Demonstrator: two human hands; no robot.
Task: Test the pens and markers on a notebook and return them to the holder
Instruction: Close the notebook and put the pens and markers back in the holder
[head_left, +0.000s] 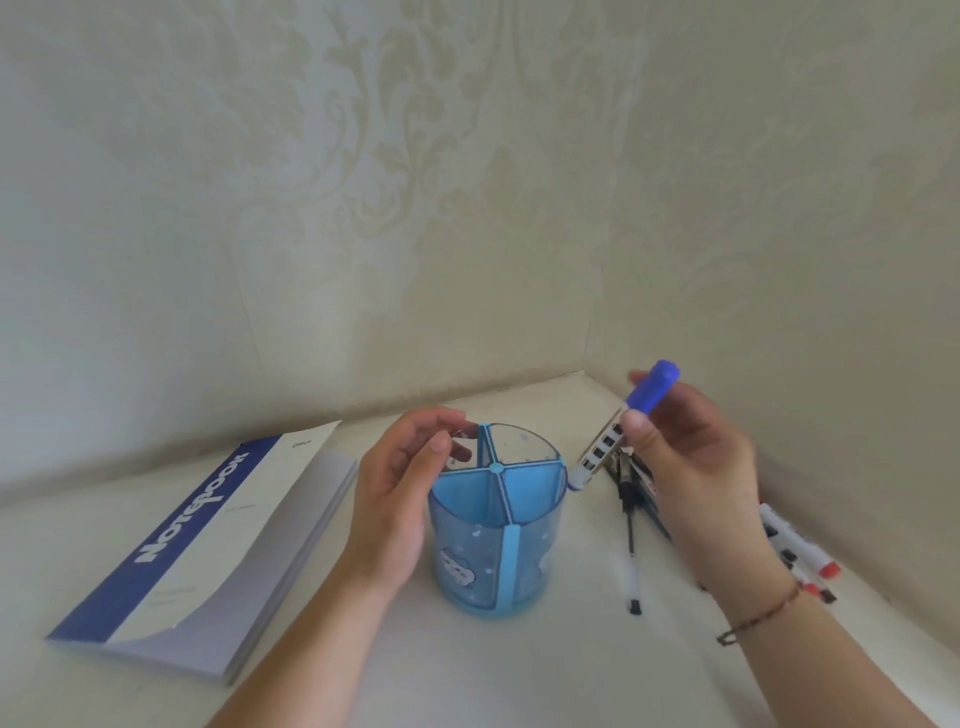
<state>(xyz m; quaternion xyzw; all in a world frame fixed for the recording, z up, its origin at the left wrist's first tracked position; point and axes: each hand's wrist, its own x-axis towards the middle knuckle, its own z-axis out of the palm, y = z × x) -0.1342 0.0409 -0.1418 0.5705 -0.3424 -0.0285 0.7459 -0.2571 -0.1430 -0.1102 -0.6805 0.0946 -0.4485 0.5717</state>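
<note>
A translucent blue pen holder (496, 540) with four compartments stands in the middle of the table; I see nothing inside it. My left hand (400, 499) curls around its left rim. My right hand (696, 483) holds a white marker with a blue cap (605, 441) tilted, cap up, its lower end touching the holder's right rim. A closed blue and white notebook (208, 540) lies to the left. A black pen (631, 535) lies right of the holder, and red-capped markers (795, 551) lie behind my right wrist.
The table sits in a corner, with patterned wallpapered walls close behind and to the right. More dark pens (647, 480) lie partly hidden under my right hand. A thin bracelet (761, 616) is on my right wrist.
</note>
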